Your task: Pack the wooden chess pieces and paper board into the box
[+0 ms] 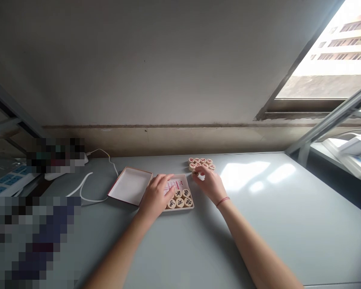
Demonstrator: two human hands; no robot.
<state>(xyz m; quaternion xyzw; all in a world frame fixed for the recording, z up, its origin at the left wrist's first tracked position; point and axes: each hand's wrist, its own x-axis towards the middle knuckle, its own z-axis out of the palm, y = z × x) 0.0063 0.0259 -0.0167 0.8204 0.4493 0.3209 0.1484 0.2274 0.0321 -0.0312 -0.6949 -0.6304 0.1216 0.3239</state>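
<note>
A shallow open box (178,209) stands on the grey table, with several round wooden pieces (179,202) with black characters in its near and right part. My left hand (158,196) rests over the box's left side, fingers apart, holding nothing visible. My right hand (209,185) pinches a round piece with a black character (195,174) between thumb and fingers, to the right of the box. Just beyond it, several round pieces with red characters (197,160) sit in rows, apparently stacked. The white box lid (130,186) lies inside-up left of the box.
A white cable (83,188) curls on the table (289,224) left of the lid. At the far left is a power strip (6,182) with blue sockets. A wall (138,140) runs behind the table, and metal frame bars (303,154) stand at both sides.
</note>
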